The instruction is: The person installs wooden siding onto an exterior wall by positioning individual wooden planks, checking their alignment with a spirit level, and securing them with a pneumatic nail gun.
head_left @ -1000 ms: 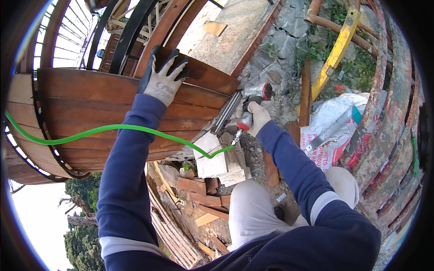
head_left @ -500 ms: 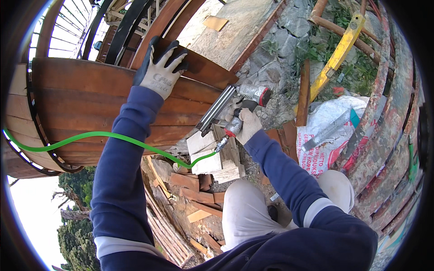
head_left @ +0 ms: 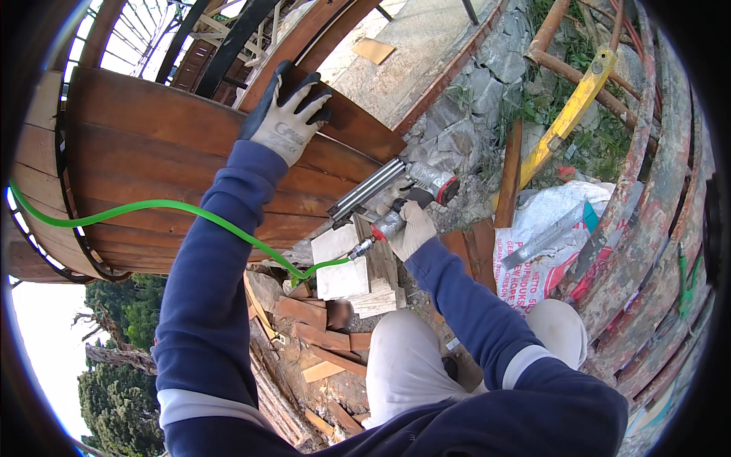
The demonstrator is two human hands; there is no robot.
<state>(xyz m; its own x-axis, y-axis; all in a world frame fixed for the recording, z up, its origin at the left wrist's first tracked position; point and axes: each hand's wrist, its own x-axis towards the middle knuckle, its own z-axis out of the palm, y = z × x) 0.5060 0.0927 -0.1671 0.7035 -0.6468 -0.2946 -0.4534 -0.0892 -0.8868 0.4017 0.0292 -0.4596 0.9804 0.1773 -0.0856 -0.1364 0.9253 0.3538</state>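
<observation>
My left hand [head_left: 288, 126], in a light glove with dark fingertips, rests with spread fingers on the upper brown wooden plank [head_left: 350, 129] of a curved plank wall [head_left: 183, 164]. A nail gun [head_left: 396, 199], grey and red with a long metal magazine, is gripped by my gloved right hand [head_left: 415, 228]. It is tilted, just off the right end of the planks. A bright green air hose [head_left: 164, 204] runs from its handle fitting across my left forearm toward the far left. Below the gun stands a stack of pale wood pieces [head_left: 343, 263]. The trigger finger is not clearly visible.
Brown wood offcuts [head_left: 324, 335] litter the ground left of my knees. A yellow metal bar [head_left: 567, 114], a white sack [head_left: 533, 228] and rusty pipes [head_left: 594, 80] lie to the right. Grey rocks [head_left: 487, 87] border a pale slab [head_left: 415, 61] at the top.
The view has shifted slightly. The nail gun in my right hand has moved a little down and turned slightly. My left hand stays at the same place on the plank.
</observation>
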